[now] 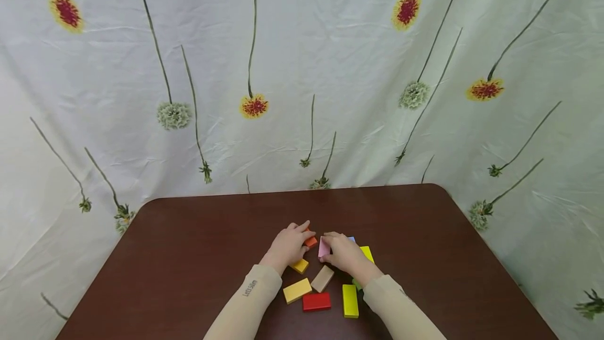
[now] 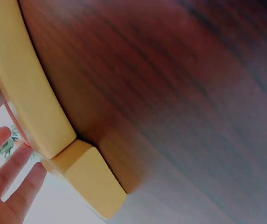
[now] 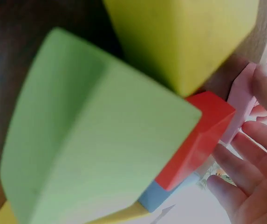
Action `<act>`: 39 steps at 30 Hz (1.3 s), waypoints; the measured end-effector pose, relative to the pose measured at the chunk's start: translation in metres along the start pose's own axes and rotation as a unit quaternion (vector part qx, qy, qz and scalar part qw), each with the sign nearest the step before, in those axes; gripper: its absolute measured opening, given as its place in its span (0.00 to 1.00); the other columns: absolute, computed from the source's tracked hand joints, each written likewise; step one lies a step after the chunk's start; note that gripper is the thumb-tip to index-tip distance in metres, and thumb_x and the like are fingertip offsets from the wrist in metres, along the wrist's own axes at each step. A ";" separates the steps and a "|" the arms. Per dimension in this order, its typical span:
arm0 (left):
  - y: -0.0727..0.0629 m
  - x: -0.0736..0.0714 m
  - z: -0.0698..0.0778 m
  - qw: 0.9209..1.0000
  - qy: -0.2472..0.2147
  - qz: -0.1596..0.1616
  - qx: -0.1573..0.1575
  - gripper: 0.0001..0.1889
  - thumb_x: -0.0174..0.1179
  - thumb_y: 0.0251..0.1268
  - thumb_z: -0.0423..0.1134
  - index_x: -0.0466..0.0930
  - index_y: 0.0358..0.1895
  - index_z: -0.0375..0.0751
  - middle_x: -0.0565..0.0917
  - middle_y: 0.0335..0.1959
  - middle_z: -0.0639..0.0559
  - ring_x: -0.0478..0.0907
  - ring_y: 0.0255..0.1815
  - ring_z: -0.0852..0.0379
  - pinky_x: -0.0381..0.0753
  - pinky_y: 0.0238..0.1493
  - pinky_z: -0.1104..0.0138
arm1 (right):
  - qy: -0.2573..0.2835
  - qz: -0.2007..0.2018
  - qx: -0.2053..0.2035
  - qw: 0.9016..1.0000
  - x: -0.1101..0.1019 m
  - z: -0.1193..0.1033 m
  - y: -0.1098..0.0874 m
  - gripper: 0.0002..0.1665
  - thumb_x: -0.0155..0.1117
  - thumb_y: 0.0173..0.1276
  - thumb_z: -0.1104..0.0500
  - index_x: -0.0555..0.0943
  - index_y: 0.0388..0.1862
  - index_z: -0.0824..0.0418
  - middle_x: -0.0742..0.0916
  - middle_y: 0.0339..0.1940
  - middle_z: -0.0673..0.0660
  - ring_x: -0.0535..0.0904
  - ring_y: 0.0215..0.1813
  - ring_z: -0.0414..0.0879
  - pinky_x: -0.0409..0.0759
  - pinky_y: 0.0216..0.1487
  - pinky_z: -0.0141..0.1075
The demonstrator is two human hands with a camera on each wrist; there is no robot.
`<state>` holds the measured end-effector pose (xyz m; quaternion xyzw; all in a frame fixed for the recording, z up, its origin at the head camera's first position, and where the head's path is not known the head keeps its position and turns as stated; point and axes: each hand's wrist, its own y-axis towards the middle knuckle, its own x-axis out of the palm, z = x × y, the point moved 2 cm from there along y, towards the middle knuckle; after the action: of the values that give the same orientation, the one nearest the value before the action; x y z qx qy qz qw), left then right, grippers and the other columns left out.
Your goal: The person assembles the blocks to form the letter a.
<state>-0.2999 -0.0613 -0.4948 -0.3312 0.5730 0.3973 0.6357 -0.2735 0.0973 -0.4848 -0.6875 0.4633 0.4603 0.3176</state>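
Observation:
My left hand [image 1: 288, 245] reaches over an orange block [image 1: 311, 242], its thumb at the near side and its fingers at the far side, holding it. A small yellow-orange block [image 1: 300, 265] lies just below that hand. My right hand [image 1: 346, 254] pinches a pink block [image 1: 323, 248] between thumb and fingers; the right wrist view shows the thumb against the pink block [image 3: 241, 95]. Close behind the right fingers are a red block [image 3: 203, 133] and a blue block [image 3: 159, 195]. The right hand and wrist partly cover a green block [image 1: 356, 283].
Nearer the body lie a light yellow block [image 1: 297, 290], a plain wooden block [image 1: 323, 278], a red block [image 1: 316, 301] and a bright yellow block [image 1: 350, 301]. Another yellow block [image 1: 367, 253] is right of the right hand. The dark table [image 1: 203, 256] meets a flowered curtain [image 1: 283, 41].

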 end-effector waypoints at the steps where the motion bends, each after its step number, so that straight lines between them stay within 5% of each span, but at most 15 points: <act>1: 0.000 0.000 -0.001 1.000 0.005 0.003 0.000 0.22 0.65 0.64 0.44 0.80 0.62 0.52 0.72 0.71 0.48 0.74 0.60 0.47 0.79 0.60 0.53 | -0.002 0.001 -0.001 1.000 0.000 0.000 0.001 0.33 0.75 0.59 0.54 0.79 0.60 0.68 0.82 0.62 0.63 0.79 0.63 0.58 0.78 0.63 0.48; 16: 0.004 0.004 -0.010 0.999 0.001 0.046 -0.024 0.17 0.65 0.65 0.44 0.84 0.57 0.48 0.85 0.54 0.48 0.79 0.51 0.48 0.82 0.54 0.55 | -0.053 0.036 0.009 0.998 0.002 0.003 0.014 0.24 0.70 0.62 0.69 0.82 0.58 0.66 0.81 0.64 0.61 0.81 0.61 0.57 0.82 0.57 0.44; 24: 0.005 0.003 -0.013 0.996 0.022 0.070 -0.048 0.16 0.65 0.65 0.42 0.85 0.55 0.45 0.87 0.45 0.47 0.80 0.44 0.49 0.84 0.49 0.58 | -0.044 0.047 0.017 0.998 0.004 0.005 0.022 0.19 0.74 0.60 0.60 0.86 0.50 0.65 0.81 0.62 0.65 0.82 0.58 0.59 0.82 0.57 0.46; 32: 0.007 0.001 -0.014 0.993 0.041 0.095 -0.060 0.15 0.66 0.64 0.44 0.86 0.52 0.46 0.88 0.43 0.48 0.82 0.39 0.50 0.85 0.43 0.59 | -0.079 0.094 0.019 0.992 -0.003 0.007 0.028 0.16 0.76 0.56 0.63 0.89 0.45 0.59 0.87 0.35 0.58 0.84 0.38 0.50 0.85 0.47 0.40; 39: 0.009 0.000 -0.016 0.991 0.046 0.102 -0.078 0.14 0.68 0.62 0.45 0.87 0.49 0.47 0.89 0.38 0.48 0.83 0.36 0.52 0.85 0.42 0.60 | -0.071 0.100 0.005 0.992 -0.005 0.009 0.033 0.12 0.72 0.59 0.68 0.90 0.43 0.60 0.86 0.33 0.57 0.83 0.37 0.50 0.85 0.47 0.39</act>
<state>-0.3154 -0.0708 -0.4969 -0.3378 0.5999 0.4877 0.5368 -0.3084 0.0947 -0.4840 -0.6018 0.5081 0.5349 0.3059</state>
